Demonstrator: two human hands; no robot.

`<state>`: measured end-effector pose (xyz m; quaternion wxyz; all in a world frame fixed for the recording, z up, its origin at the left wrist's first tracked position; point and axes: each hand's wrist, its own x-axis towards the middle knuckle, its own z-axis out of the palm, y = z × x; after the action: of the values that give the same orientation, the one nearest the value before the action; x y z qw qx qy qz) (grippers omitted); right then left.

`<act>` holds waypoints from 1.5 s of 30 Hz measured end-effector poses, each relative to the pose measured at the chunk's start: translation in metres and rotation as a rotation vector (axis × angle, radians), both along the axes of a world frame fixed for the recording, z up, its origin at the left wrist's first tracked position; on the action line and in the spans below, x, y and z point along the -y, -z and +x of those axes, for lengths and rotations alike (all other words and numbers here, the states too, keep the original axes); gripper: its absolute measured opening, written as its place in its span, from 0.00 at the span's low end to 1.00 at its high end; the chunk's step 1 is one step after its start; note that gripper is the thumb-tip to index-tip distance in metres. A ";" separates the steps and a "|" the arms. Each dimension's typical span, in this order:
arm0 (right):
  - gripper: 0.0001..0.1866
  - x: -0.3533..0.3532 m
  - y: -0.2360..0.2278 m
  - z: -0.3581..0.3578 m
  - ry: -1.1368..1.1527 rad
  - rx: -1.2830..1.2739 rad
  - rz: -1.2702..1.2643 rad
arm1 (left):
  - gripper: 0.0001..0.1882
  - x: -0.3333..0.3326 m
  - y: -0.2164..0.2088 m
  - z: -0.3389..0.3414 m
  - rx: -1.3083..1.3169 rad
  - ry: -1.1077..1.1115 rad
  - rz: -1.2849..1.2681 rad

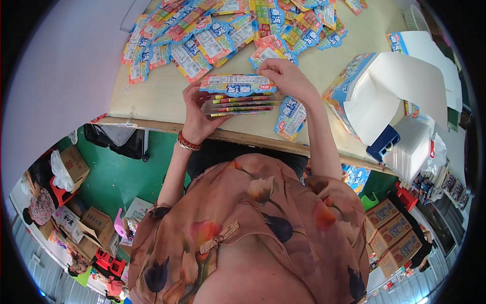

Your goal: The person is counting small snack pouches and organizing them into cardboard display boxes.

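A small stack of flat, colourful candy packs [243,104], with blue scalloped ends, stands over the table near its front edge. My left hand [195,114] is wrapped round its left side, thumb below and fingers above. At the stack's upper right corner, the fingers of my right hand [286,78] pinch the edge of the top pack [238,83]. Clear plastic shows between the layers. One loose pack [291,119] lies just below my right wrist, and another [271,50] lies behind my right fingers.
A heap of similar packs [215,43] spreads over the far side of the table [324,66]. To the right stand an open display box [367,101], a dark blue object [383,143] and a stack of clear plastic trays [411,144]. A white basket [416,20] sits far right.
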<state>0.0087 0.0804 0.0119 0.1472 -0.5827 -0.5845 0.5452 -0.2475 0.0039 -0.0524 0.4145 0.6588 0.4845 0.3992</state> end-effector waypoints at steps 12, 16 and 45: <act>0.13 0.012 -0.021 0.001 -0.107 0.387 0.265 | 0.45 -0.023 -0.022 0.001 -0.338 0.232 0.140; 0.09 0.039 -0.011 0.021 0.268 0.022 0.346 | 0.40 -0.026 -0.027 0.009 -0.079 0.239 -0.047; 0.49 0.142 0.007 -0.019 0.224 0.960 0.133 | 0.29 -0.029 -0.028 -0.009 -0.017 0.393 -0.149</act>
<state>-0.0100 -0.0614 0.0049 -0.0440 -0.8165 -0.5536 0.1579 -0.2561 0.0334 -0.0239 0.5280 0.7114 0.3784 0.2682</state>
